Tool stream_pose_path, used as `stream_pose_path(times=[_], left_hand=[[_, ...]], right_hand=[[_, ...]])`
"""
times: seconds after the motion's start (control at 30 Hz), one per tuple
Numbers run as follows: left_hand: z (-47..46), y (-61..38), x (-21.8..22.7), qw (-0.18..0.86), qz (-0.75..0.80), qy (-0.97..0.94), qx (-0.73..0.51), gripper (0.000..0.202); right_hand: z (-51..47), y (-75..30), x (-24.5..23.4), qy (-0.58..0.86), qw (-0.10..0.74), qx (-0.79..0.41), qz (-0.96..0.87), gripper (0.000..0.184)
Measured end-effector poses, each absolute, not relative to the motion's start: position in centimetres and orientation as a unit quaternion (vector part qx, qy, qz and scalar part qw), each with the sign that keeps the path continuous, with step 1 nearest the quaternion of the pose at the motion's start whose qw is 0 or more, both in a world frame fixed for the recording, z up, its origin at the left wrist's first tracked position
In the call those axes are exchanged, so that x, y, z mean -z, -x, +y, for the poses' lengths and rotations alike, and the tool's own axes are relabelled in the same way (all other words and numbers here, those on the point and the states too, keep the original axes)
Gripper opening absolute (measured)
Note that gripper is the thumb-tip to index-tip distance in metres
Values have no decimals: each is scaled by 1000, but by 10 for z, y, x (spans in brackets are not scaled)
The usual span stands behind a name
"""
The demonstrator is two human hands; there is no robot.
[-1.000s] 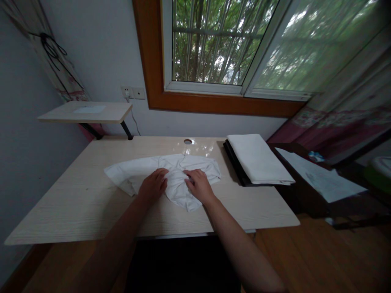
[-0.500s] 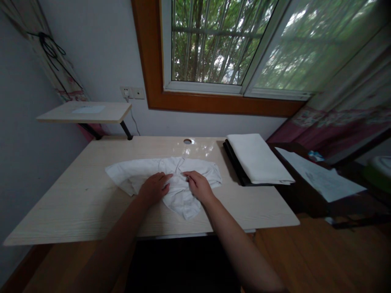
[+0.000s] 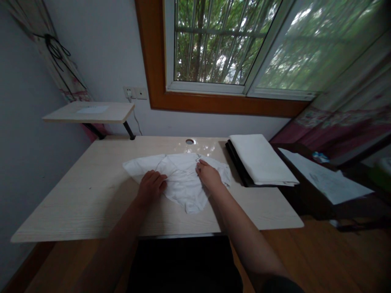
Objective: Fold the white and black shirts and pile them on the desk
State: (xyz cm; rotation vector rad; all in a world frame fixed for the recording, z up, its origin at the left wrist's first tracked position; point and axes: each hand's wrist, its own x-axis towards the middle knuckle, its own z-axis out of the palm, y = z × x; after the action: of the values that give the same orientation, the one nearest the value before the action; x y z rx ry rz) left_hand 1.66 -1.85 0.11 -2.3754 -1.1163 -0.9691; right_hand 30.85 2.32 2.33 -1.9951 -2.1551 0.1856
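Right hand (image 3: pixel 209 176) touches wrinkled, roughly triangular white cloth (image 3: pixel 183 183).

You face a pale wall (image 3: pixel 97 49) whose brown-framed window (image 3: pixel 207 87) shows green foliage (image 3: pixel 210 49) in daylight, with curtains (image 3: pixel 345 97) on either side, a light wood-grain desk (image 3: pixel 70 199) with a small raised shelf (image 3: pixel 119 112) before you, and brown wooden floor (image 3: pixel 330 260) beneath.
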Motion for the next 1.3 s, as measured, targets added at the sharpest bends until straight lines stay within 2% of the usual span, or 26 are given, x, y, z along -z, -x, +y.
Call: stream_pose_path(times=[0.13,0.23,0.4,0.53,0.63,0.73,0.83,0.93,1.0,1.07,1.17,1.23,1.3], left_hand=[[-23,-15,-7,198,-388,819,374,11],[-27,-16,-12,168,-361,829,393,9],[-30,-14,-15,-9,-286,886,364,16],[-28,-15,-12,-128,-319,887,309,17],[-25,-17,-11,-198,-354,859,313,25],[-23,-18,-9,-291,-396,813,311,34],[-21,-16,-7,-336,-422,787,300,40],[-19,-15,-3,-299,-432,792,312,39],[-17,-15,0,-228,-431,808,331,34],[-14,-16,2,-135,-419,828,347,31],[-9,-19,4,-31,-394,860,323,37],[-6,-22,4,1,-391,872,293,31],[-6,-23,4,19,-397,873,282,17]], right_hand=[[31,-320,-30,746,75,-25,-661,37],[34,-327,-32,766,68,-9,-639,36],[34,-339,-39,753,83,41,-651,29],[36,-338,-42,679,132,84,-717,21],[41,-328,-37,577,161,33,-800,25],[44,-316,-30,524,153,-34,-837,33],[43,-309,-25,523,148,-76,-836,27],[41,-306,-22,501,152,-117,-844,23],[40,-306,-20,484,151,-135,-851,20],[40,-305,-17,471,153,-146,-857,24],[38,-302,-15,457,162,-155,-861,30],[38,-300,-18,457,156,-158,-861,21],[37,-298,-23,464,142,-162,-859,8]])
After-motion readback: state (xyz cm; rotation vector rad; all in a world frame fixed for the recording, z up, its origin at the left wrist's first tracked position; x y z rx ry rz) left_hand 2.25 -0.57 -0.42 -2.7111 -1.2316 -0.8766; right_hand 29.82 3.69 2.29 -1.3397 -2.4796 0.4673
